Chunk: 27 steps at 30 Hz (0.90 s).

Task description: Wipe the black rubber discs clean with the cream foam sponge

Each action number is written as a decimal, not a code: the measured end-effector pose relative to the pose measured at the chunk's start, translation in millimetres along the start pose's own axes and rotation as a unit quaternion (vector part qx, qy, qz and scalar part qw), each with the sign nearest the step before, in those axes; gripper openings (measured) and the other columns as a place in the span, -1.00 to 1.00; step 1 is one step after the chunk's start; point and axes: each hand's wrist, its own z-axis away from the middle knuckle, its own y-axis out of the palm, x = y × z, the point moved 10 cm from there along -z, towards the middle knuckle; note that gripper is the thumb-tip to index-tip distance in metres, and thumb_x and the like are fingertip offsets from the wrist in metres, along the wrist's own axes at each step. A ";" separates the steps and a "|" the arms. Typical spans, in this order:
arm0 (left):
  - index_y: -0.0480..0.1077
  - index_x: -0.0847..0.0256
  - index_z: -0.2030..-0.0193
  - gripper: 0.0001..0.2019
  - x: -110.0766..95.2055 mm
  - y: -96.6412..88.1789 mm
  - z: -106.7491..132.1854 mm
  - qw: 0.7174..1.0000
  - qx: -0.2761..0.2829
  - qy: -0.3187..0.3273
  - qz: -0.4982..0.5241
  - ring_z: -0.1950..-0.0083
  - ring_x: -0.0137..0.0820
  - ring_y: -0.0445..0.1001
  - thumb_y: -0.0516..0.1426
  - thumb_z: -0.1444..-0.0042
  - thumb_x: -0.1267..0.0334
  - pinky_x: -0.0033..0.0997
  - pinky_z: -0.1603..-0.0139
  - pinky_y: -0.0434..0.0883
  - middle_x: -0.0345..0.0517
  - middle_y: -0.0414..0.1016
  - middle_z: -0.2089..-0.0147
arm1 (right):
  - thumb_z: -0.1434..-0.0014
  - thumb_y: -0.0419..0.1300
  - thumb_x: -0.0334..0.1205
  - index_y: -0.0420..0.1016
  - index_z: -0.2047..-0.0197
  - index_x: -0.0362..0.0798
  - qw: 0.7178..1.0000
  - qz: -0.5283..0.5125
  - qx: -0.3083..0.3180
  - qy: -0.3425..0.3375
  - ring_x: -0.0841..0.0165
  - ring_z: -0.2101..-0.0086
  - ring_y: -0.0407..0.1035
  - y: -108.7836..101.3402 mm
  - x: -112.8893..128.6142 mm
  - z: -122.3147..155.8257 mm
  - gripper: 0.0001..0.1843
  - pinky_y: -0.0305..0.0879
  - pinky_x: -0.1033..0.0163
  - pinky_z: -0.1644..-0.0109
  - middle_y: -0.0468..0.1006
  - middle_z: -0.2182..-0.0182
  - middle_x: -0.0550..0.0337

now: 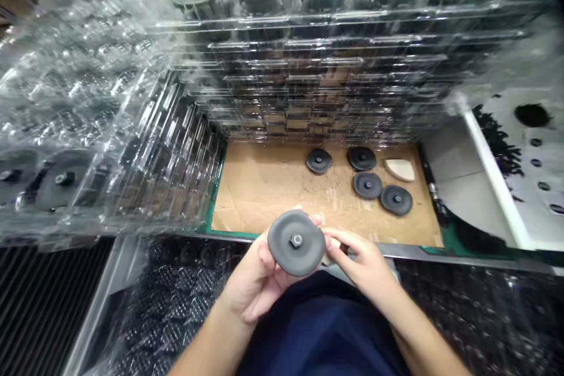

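Note:
My left hand (pixel 258 273) holds a round grey rubber disc (pixel 296 242) with a metal nut at its centre, face up toward me, above the near edge of the brown cardboard work surface (pixel 264 188). My right hand (pixel 359 264) touches the disc's right rim with pinched fingers. Several more grey discs lie on the cardboard, such as the far left one (pixel 318 160) and the nearest one (pixel 396 200). A beige wedge-shaped piece (pixel 400 169) lies beside them.
Stacks of clear plastic trays (pixel 317 70) holding discs rise behind the cardboard, and more trays (pixel 79 147) stand at the left. A white surface (pixel 529 170) with black bits lies at the right. Dark bins of parts (pixel 176 299) sit below the bench edge.

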 end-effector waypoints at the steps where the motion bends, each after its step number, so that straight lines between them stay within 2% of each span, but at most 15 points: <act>1: 0.43 0.11 -0.04 -0.48 -0.8 0.8 -0.8 1.000 -0.001 0.001 0.000 -0.03 -0.26 0.52 0.30 0.12 0.13 -0.42 0.06 0.52 -0.11 0.53 -0.08 | -0.18 0.06 -0.11 0.58 0.14 -0.09 1.000 0.000 0.001 0.000 0.35 0.46 0.39 1.0 -0.3 0.6 -0.66 0.33 0.29 0.36 0.58 0.39 0.11; 14: 0.48 0.06 0.04 -0.52 0.4 -0.8 -3.5 1.000 -0.016 0.001 0.005 0.00 -0.23 0.53 0.33 0.18 0.16 -0.42 0.08 0.52 -0.15 0.54 -0.04 | -0.21 0.06 -0.13 0.57 0.14 -0.05 1.000 0.009 0.008 -0.024 0.37 0.47 0.36 4.7 4.9 1.6 -0.69 0.29 0.30 0.40 0.59 0.35 0.12; 23: 0.47 0.06 0.03 -0.53 -0.1 2.4 -5.4 1.000 0.010 0.003 0.007 0.02 -0.26 0.55 0.35 0.17 0.21 -0.41 0.09 0.52 -0.16 0.56 -0.02 | -0.20 0.04 -0.12 0.56 0.12 -0.03 1.000 0.013 0.016 -0.019 0.30 0.39 0.44 10.8 -1.9 0.5 -0.67 0.34 0.27 0.38 0.61 0.27 0.07; 27: 0.47 0.03 0.03 -0.55 -1.0 5.9 -6.5 1.000 0.025 0.005 0.002 0.03 -0.30 0.55 0.34 0.14 0.31 -0.47 0.10 0.51 -0.20 0.58 0.00 | -0.20 0.04 -0.12 0.56 0.12 -0.03 0.999 0.015 0.023 -0.017 0.28 0.39 0.44 13.5 -3.2 0.7 -0.67 0.35 0.24 0.36 0.60 0.28 0.07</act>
